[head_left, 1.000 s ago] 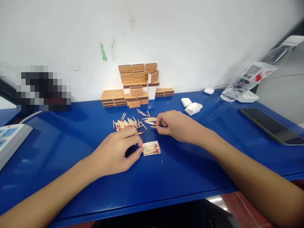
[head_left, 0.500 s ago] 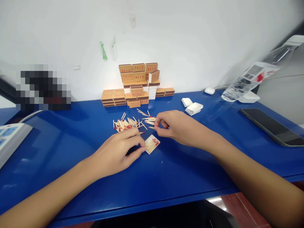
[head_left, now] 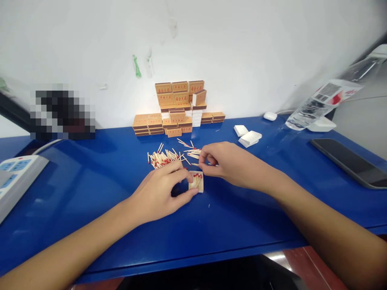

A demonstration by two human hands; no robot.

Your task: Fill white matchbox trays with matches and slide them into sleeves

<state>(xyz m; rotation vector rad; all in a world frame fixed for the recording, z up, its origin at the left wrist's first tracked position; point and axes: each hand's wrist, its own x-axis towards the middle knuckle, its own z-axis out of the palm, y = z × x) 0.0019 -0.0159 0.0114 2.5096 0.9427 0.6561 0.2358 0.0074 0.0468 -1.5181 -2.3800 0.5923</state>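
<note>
A small white matchbox tray (head_left: 202, 191) holding several red-headed matches (head_left: 198, 180) rests on the blue table. The thumb and fingers of my left hand (head_left: 169, 187) grip its left side. Just above and to the right, my right hand (head_left: 220, 159) is closed in a pinch on a match (head_left: 195, 164), whose pale stick pokes out to the left of the fingertips. Behind my left hand lies a loose heap of matches (head_left: 165, 158), and a smaller bunch (head_left: 192, 153) sits by my right fingertips.
Stacked matchboxes (head_left: 180, 98) stand against the wall. White empty trays (head_left: 250, 138) lie right of centre. Farther right are a white earbud case (head_left: 270, 116), a tilted water bottle (head_left: 314, 100) and a phone (head_left: 350, 161). A white device (head_left: 21, 173) sits at the left edge.
The tray has turned from slanted to nearly square, and my left fingers now span its left side more widely. My right hand stays pinched near the small bunch. The view has shifted slightly.
</note>
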